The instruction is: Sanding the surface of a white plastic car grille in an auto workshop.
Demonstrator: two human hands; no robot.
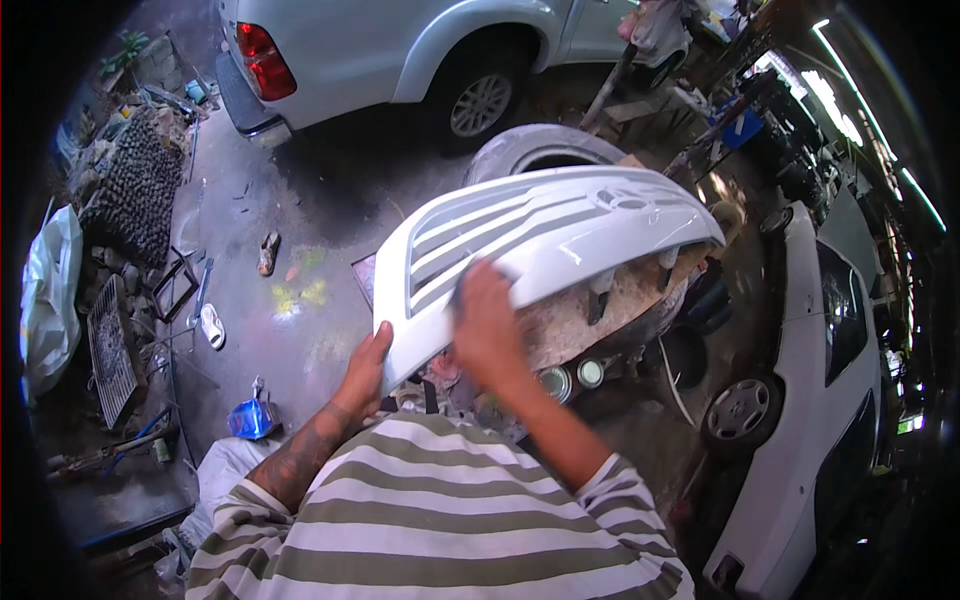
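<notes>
The left hand [366,370] is clamped on the near left corner of a white car grille [610,245], which lies over a worn table [568,332]. The right hand [487,328], slightly blurred, holds a dark pad [461,290] against the grille, fingers together.

A grey concrete floor [285,365] with yellow paint stains [300,295] runs beneath a pale pickup [345,50] at the far side and a white car [775,440] along the right. Bright strip lights [850,90] slant across the dark upper right. Down the left lie a dark bumpy heap [130,185], a white plastic sheet [50,310] and a slatted grate [113,350], with a blue container [253,419] standing nearby.
</notes>
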